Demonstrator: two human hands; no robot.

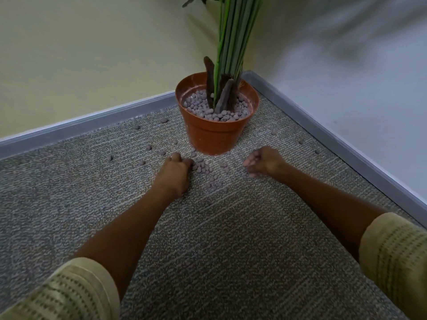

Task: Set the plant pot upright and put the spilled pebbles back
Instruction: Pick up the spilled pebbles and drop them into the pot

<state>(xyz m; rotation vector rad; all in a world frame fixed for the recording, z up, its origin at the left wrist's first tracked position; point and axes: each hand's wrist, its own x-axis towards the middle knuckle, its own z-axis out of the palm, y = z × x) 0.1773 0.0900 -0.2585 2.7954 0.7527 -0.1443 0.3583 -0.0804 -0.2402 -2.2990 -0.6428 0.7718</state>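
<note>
A head-worn camera looked down at a grey, flecked carpet (69, 204) in the corner of a room. An orange plastic plant pot (213, 132) stood upright in that corner, close to where two silver skirting strips (87, 125) met. Tall green stems (233, 42) rose straight up out of the pot, with a few dark bark-like pieces at their base. Greyish-purple pebbles in the pot (203, 105) covered its surface, below the rim.

More pebbles lay spilled on the carpet. The thickest spilled cluster (208, 170) sat just in front of the pot, between the two hands. Loose single pebbles (147, 147) were scattered to the left of the pot, and a few more lay to its right, near the skirting.

Both bare forearms reached forward from pale knitted sleeves (69, 294) pushed up toward the elbows. The left hand (176, 173) rested low on the carpet with its fingers curled, the fingertips touching the left edge of the cluster; whether it actually held any pebbles could not be told. The right hand (262, 161) was near the front right of the pot, knuckles up and fingers curled inward in a loose cup. It was blurred, so whether it held pebbles could not be told either.

The left wall was pale yellow and the right wall was pale grey-white.
</note>
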